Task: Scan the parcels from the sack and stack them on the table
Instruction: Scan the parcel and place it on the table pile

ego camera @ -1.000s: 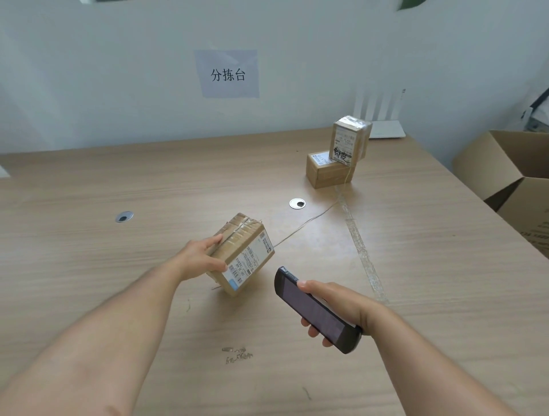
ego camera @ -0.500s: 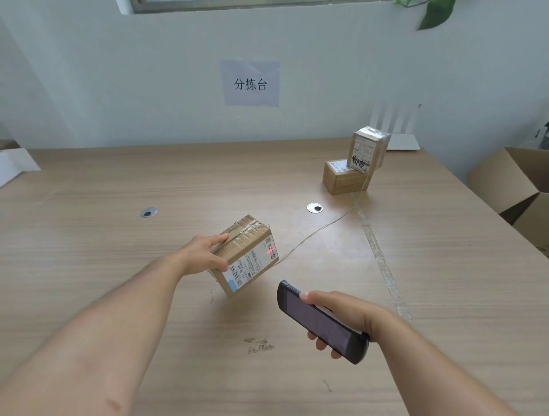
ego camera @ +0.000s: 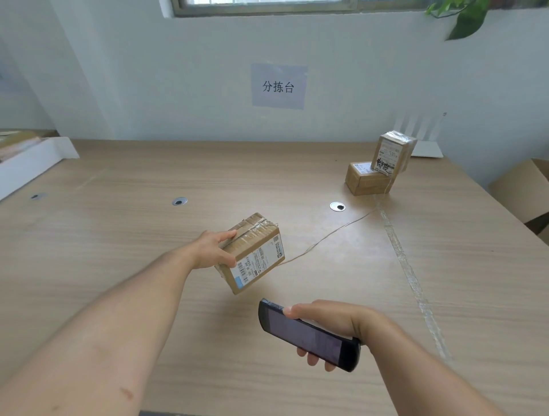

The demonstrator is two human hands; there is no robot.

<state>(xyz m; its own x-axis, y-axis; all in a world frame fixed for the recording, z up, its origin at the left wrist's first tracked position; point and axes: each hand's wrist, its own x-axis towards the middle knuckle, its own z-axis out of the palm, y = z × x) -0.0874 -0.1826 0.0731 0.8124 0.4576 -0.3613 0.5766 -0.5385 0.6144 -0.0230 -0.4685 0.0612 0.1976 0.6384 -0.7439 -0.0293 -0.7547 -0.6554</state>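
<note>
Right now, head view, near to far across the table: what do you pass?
Handheld scanner in the right hand → parcel in the left hand → two stacked parcels → white router → wall sign.

We see through one wide-angle camera on the head, facing forward and down across the table (ego camera: 124,243), close at the bottom of the frame, to the wall (ego camera: 166,89) and window (ego camera: 267,3) along the top.
</note>
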